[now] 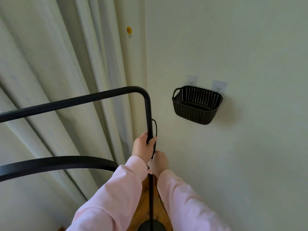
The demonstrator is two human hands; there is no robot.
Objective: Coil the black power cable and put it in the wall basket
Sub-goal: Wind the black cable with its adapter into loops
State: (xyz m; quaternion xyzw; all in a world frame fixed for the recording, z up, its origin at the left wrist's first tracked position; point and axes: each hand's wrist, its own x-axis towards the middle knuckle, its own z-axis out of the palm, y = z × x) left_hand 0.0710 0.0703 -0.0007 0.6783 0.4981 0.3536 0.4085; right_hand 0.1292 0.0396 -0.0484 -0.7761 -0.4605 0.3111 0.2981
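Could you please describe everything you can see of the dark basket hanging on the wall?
The wall basket is a dark brown, woven-look tub, probably plastic, oblong with rounded corners and perforated sides. A loop handle shows at its left end. It hangs level on the pale wall from two clear adhesive hooks at its back rim, open top upward. Nothing shows inside it, and nothing else touches it.

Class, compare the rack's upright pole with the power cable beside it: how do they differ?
The pole is thick and straight; the cable is thin and bows away from it. The left hand grips the pole; the right hand, lower, holds the cable. Both are black and run downward side by side.
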